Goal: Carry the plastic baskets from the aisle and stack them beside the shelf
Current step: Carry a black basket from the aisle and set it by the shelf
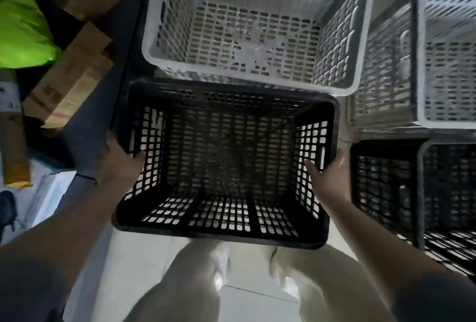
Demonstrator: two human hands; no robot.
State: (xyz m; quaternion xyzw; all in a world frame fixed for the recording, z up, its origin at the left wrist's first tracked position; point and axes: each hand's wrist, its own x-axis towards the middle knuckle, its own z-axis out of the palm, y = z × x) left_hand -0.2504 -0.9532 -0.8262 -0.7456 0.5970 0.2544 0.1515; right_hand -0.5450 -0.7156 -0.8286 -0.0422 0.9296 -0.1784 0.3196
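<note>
So the black basket (224, 162) was up off the floor, held out in front of the person at about waist level, open side up with nothing in it. It was hanging right over the light floor tiles (247, 303) and the person's legs in pale trousers (180, 283).

The left hand (123, 156) had the left rim: thumb hooked over the edge and down inside the wall, the rest of the fingers round the outside where I couldn't see them properly. There was a thin dark band on that wrist (87, 178). The right hand (327, 175) did the same thing on the right rim, thumb inside against the mesh wall, fingers curled round the outer edge. So both were clamped on, one per short side.

Just past the far edge of it sat a white basket (247, 74), also open and bare inside, its near rim pretty much touching or just overlapping the black one from this angle; I honestly couldn't tell which. Off to the right there was a second white basket (448, 64) that looked nested into another one, and below that a pair of black baskets (386, 185), also one inside the other, just beside the right hand.

On the left side, some cardboard boxes (74, 82) were piled up, with something bright neon green (23, 25) above them in the corner. It was all a bit blurry.
</note>
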